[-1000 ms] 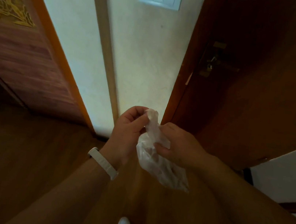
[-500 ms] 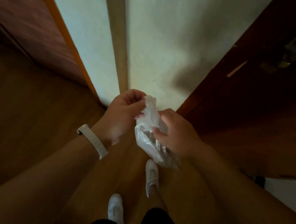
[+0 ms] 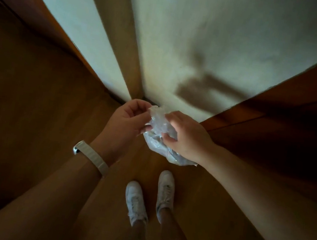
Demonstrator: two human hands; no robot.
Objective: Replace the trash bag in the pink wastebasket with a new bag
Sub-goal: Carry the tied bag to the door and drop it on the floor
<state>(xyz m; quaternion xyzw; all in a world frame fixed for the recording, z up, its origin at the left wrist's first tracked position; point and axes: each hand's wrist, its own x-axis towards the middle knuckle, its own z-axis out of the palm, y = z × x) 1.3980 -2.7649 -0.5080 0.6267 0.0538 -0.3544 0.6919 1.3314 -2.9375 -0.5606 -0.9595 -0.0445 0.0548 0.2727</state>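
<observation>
Crinkled clear plastic, the bag [image 3: 158,132], sits bunched at waist height between both hands, the left hand [image 3: 126,121] pinching its top edge with fingers pressed together and the right hand [image 3: 186,136] with fingers curled tight around the middle. The film looks thin and slippery, so I judge a hard tug to open it could tear the mouth or let it slide free onto the wooden floor [image 3: 30,121]. No surface shows, and no pink wastebasket either, just a dim corner: pale wall [image 3: 187,31], wood panels, 2 white shoes [image 3: 149,200] below.
</observation>
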